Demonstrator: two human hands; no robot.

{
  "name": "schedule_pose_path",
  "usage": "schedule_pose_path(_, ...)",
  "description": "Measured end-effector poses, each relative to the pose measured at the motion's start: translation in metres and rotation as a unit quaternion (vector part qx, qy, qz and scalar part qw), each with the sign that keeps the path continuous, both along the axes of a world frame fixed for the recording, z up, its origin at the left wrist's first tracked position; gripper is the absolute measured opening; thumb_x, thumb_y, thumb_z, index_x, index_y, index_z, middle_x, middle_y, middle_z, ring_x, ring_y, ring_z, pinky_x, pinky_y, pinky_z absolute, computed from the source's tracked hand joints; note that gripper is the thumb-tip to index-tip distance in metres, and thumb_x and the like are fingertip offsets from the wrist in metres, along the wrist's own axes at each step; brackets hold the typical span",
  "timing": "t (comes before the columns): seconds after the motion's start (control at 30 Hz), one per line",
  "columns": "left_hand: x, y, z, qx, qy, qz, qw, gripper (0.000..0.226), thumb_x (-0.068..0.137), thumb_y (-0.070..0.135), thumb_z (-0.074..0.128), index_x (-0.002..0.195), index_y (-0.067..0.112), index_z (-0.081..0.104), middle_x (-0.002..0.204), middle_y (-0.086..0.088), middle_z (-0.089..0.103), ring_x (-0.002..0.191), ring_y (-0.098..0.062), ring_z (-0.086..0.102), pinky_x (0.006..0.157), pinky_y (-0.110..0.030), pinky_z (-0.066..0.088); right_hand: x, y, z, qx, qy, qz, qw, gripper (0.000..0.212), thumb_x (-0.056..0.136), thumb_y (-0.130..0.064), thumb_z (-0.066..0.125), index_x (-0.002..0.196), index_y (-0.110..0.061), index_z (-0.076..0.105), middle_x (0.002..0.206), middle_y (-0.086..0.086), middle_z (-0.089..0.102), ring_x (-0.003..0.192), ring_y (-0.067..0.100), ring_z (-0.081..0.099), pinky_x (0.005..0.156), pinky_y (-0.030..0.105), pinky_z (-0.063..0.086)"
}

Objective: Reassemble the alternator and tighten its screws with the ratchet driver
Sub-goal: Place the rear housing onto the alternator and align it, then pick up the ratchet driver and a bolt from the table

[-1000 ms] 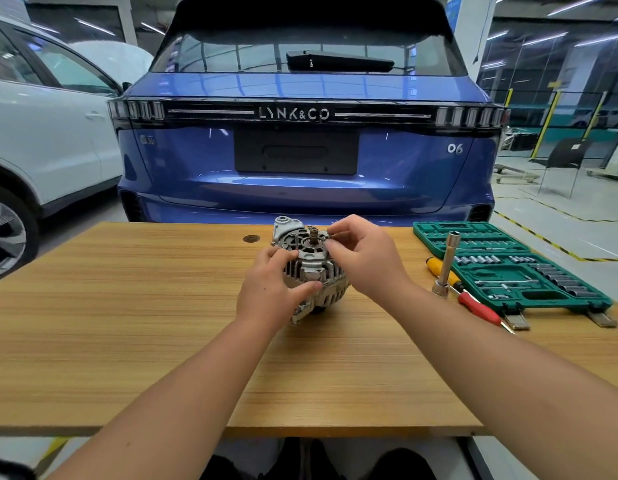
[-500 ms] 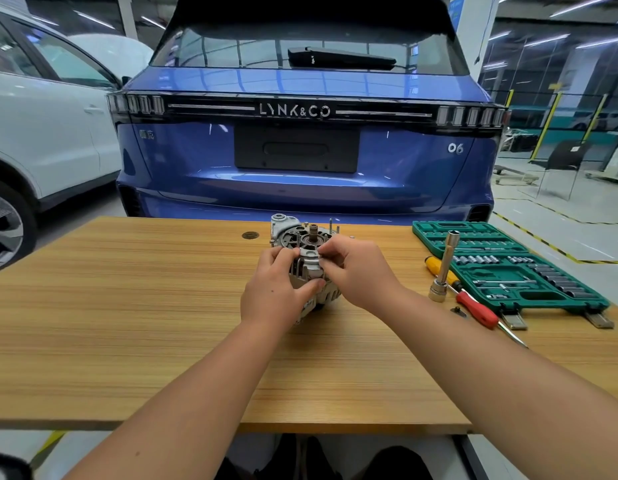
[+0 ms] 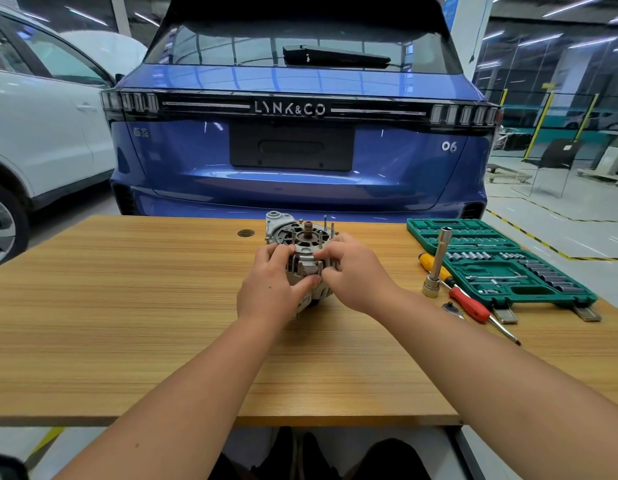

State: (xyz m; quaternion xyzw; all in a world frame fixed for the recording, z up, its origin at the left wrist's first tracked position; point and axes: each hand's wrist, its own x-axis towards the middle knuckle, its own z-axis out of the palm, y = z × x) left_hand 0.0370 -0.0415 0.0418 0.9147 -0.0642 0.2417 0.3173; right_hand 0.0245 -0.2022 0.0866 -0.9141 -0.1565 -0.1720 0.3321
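1. The alternator (image 3: 302, 251) stands mid-tabletop (image 3: 127, 306).
2. My left hand (image 3: 271, 289) grips its near side.
3. My right hand (image 3: 356, 275) pinches its housing; ratchet driver (image 3: 436, 263) lies right.

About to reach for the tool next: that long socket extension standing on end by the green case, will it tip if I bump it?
Probably yes. The socket extension is tall and slim, standing on a narrow base and leaning a little. It looks like solid metal, so stiff and heavy for its size. Being round, it would likely roll toward the screwdriver once down.
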Motion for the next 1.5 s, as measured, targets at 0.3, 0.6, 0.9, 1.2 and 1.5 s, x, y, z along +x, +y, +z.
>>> schedule_pose_path(0.3,-0.009,0.003,0.012,0.080,0.020,0.044,0.996,0.076,0.077,0.068,0.069,0.138,0.030,0.044,0.144,0.003,0.039,0.130,-0.021,0.040,0.101,-0.045,0.045,-0.002,-0.056,0.036,0.197,0.117,-0.073,0.971,0.021,0.092,-0.008,0.061,0.092,-0.026,0.073,0.094,0.002,0.071,0.091,0.018,0.067,0.068,0.029,0.055)
schedule_pose_path(0.6,-0.052,-0.066,0.001,0.129,-0.146,-0.119,0.974,0.039,0.083,0.047,0.075,0.113,0.024,0.066,0.121,0.002,0.059,0.115,-0.022,0.053,0.093,-0.044,0.035,-0.020,-0.133,0.029,-0.052,0.187,-0.171,0.966,0.010,0.095,-0.021,0.063,0.098,-0.017,0.072,0.090,0.003,0.071,0.079,0.016,0.069,0.059,0.024,0.054)
schedule_pose_path(0.9,-0.054,-0.136,-0.028,0.157,0.080,-0.186,0.967,0.030,0.099,0.037,0.059,0.129,0.034,0.057,0.120,0.013,0.062,0.111,-0.011,0.056,0.098,-0.032,0.045,-0.034,-0.166,-0.017,-0.249,0.246,-0.248,0.903,0.011,0.093,-0.019,0.060,0.100,-0.015,0.067,0.088,0.004,0.065,0.079,0.020,0.063,0.069,0.033,0.059)
schedule_pose_path(1.2,-0.026,-0.171,-0.047,0.076,0.219,-0.101,0.968,0.037,0.096,0.053,0.055,0.130,0.038,0.058,0.114,0.017,0.067,0.112,-0.012,0.060,0.098,-0.040,0.041,-0.018,-0.174,-0.043,-0.246,0.276,-0.242,0.897,0.026,0.085,-0.036,0.073,0.097,-0.014,0.067,0.087,0.003,0.064,0.077,0.017,0.064,0.068,0.032,0.060)
schedule_pose_path(1.5,-0.014,-0.188,-0.052,0.080,0.205,-0.111,0.969,0.033,0.096,0.059,0.047,0.127,0.048,0.055,0.112,0.018,0.065,0.113,-0.015,0.058,0.089,-0.043,0.033,-0.013,-0.181,-0.035,-0.181,0.232,-0.221,0.930,0.066,0.078,-0.032,0.073,0.141,-0.026,0.053,0.105,0.000,0.059,0.081,0.013,0.059,0.059,0.026,0.051)
